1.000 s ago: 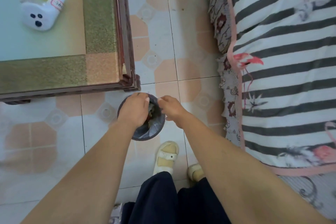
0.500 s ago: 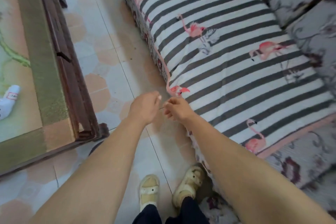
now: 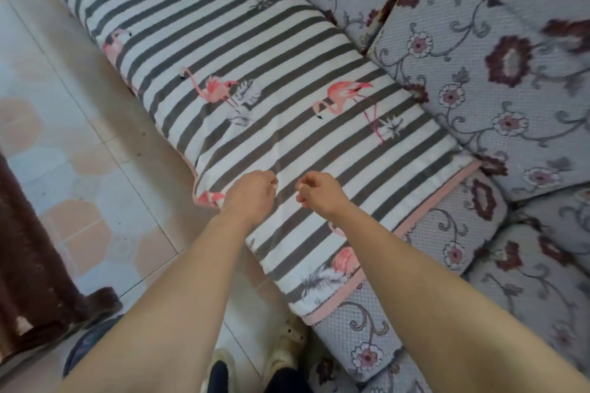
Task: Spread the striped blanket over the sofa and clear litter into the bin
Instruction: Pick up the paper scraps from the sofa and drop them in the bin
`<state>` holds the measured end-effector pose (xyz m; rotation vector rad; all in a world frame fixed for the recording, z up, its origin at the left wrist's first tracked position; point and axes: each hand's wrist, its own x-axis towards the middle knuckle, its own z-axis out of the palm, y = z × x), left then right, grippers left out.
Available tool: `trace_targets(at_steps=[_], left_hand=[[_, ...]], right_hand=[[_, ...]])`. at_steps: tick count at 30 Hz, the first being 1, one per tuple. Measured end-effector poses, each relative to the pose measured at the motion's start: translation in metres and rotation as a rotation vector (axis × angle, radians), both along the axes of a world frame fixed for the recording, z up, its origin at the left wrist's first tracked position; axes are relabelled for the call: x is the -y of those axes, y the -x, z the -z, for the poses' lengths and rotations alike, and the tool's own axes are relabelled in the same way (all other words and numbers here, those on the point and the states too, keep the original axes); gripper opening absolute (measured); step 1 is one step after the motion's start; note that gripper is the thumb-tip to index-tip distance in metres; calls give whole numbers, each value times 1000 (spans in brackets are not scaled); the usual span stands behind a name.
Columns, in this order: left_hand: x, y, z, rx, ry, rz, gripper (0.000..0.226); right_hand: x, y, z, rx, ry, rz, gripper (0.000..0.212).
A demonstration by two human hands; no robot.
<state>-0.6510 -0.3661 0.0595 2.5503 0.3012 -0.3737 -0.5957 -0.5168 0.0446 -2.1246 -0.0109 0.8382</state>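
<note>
Left hand (image 3: 252, 193) and right hand (image 3: 319, 190), loosely curled, empty, over spread striped blanket (image 3: 255, 80); likely next: smoothing.

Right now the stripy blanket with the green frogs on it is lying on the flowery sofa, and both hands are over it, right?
Not quite. The head view shows pink flamingos, not green frogs, on the striped blanket. The rest holds: it lies on the flowery sofa, and the left hand and right hand are over it.

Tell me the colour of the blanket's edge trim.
Pink trim on the striped blanket, head view.
</note>
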Motion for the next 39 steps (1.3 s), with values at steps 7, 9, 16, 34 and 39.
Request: trace_targets(at_steps=[7,9,16,34,39], left_hand=[[41,-37,11,-49,-26,74,28],[59,-43,31,-79,-7,118,28],[147,-53,105,-168,64,328,26],[302,-34,194,-243,-54,533,21],[320,-22,197,-254,80,551,21]], right_hand=[[69,-40,3,71,142,2,15],[86,-44,25,75,180,35,17],[159,-39,100,88,358,203,20],[271,-67,193,179,515,530,56],[289,-59,197,208,654,377,60]])
